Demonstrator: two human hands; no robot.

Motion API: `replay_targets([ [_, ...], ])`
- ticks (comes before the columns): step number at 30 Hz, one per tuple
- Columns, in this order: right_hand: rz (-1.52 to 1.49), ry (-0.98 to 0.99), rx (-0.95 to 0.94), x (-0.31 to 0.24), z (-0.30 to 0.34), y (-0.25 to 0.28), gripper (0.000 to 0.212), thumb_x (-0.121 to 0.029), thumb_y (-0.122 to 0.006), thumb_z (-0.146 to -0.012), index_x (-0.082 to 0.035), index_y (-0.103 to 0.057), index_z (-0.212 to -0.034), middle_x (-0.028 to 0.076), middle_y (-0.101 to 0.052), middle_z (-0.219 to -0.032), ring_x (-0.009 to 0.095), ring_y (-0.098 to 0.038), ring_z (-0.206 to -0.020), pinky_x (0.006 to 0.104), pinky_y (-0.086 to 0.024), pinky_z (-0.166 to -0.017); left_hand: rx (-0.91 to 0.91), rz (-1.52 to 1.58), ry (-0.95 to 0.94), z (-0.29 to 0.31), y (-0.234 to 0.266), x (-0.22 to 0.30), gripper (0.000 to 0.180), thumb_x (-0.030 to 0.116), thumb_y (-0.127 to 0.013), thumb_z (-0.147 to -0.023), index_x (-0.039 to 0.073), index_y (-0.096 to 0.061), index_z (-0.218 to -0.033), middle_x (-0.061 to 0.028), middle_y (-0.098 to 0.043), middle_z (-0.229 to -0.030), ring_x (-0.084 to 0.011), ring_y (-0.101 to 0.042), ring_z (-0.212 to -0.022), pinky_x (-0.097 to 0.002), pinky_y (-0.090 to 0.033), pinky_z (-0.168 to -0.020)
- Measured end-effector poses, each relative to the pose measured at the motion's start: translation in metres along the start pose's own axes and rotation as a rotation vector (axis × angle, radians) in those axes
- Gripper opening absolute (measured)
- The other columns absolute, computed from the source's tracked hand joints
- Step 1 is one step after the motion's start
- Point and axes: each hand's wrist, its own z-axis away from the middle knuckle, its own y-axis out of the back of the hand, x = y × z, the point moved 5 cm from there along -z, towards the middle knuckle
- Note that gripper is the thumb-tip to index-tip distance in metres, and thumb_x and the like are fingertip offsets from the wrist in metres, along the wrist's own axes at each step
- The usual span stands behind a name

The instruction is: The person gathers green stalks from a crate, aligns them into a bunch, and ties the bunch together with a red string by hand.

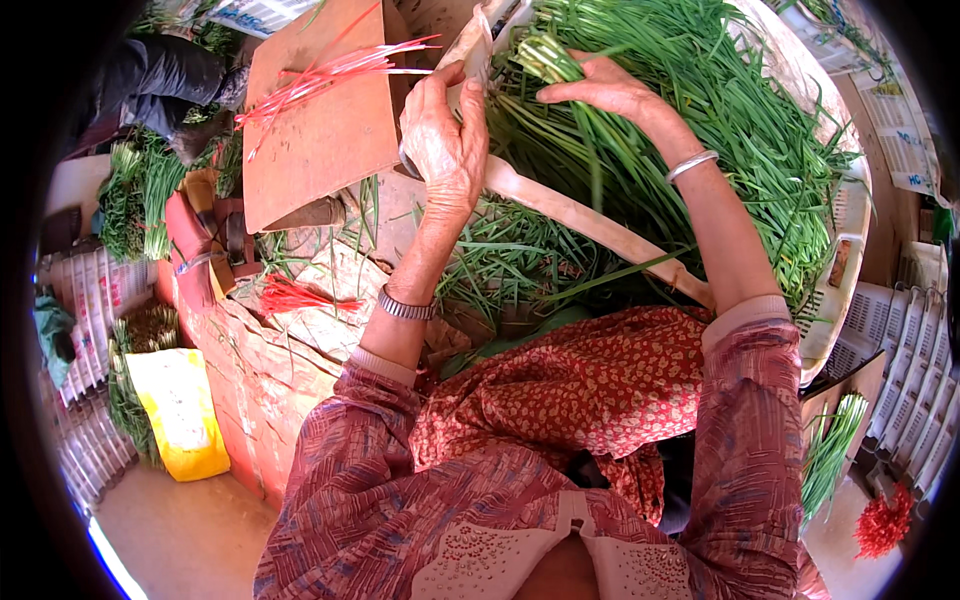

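Note:
My right hand (605, 88) is closed around a bunch of green chives (548, 58), whose pale cut ends point up and left. The bunch is held over a white plastic basket (600, 212) heaped with loose chives (700, 130). My left hand (445, 130) is beside the basket's rim, fingers slightly bent and thumb apart, with nothing visible in it. Its fingers are at the ends of thin red-and-white tie strips (330, 85), which lie across a brown board (320, 150). Whether the fingers touch a strip is hard to tell.
Loose chive scraps (540, 250) lie below the basket, near more red strips (300, 295). Bundled chives (158, 195) and a yellow-and-white bag (178, 410) are at the left. Slatted white crates (905, 350) and a red bundle (883, 520) are at the right.

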Motion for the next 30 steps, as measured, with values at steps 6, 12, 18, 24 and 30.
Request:
replay_targets([
  [6,0.333,-0.157,0.08,-0.018,-0.012,-0.033,0.086,-0.059,-0.074,-0.074,-0.01,-0.05,-0.14,0.018,-0.062,-0.127,0.034,-0.059,-0.119,0.0412,-0.046,-0.103,0.014,-0.009,-0.03,0.001,0.001,0.0,0.025,0.022,-0.06,-0.093,0.004,-0.065,-0.11,-0.0117,-0.067,-0.099,-0.0324,-0.061,-0.096,-0.043,-0.045,-0.088],
  [12,0.613,-0.13,0.079,-0.031,-0.024,-0.065,0.099,-0.067,-0.081,-0.06,-0.01,-0.051,-0.136,0.015,-0.059,-0.129,0.033,-0.048,-0.129,0.0468,-0.039,-0.103,-0.07,0.0,0.011,0.001,0.0,0.003,0.036,0.032,-0.055,-0.099,0.0,-0.064,-0.114,-0.0179,-0.067,-0.108,-0.032,-0.062,-0.103,-0.0403,-0.048,-0.091],
  [18,0.771,-0.16,0.102,-0.027,-0.04,-0.08,0.093,-0.058,-0.085,-0.058,-0.011,-0.054,-0.132,0.011,-0.061,-0.127,0.028,-0.05,-0.126,0.0441,-0.036,-0.103,-0.03,0.006,-0.019,-0.001,-0.002,0.009,0.026,0.021,-0.059,-0.093,0.002,-0.065,-0.11,-0.0142,-0.067,-0.1,-0.0339,-0.06,-0.097,-0.0436,-0.045,-0.089],
  [24,0.814,-0.137,0.116,-0.031,-0.047,-0.078,0.066,-0.043,-0.081,-0.066,-0.008,-0.061,-0.118,0.011,-0.07,-0.106,0.029,-0.065,-0.106,0.0374,-0.05,-0.089,-0.054,0.0,-0.033,0.0,-0.004,0.009,0.033,0.028,-0.058,-0.097,0.0,-0.065,-0.113,-0.0175,-0.068,-0.105,-0.0292,-0.063,-0.1,-0.039,-0.048,-0.09],
  [30,0.742,-0.181,0.114,-0.028,-0.043,-0.083,0.071,-0.044,-0.083,-0.065,-0.008,-0.059,-0.121,0.012,-0.069,-0.109,0.03,-0.064,-0.107,0.0416,-0.049,-0.091,-0.055,0.092,-0.025,0.002,-0.007,0.009,0.028,0.021,-0.059,-0.095,-0.002,-0.063,-0.111,-0.0176,-0.066,-0.103,-0.0335,-0.061,-0.097,-0.0419,-0.047,-0.088],
])
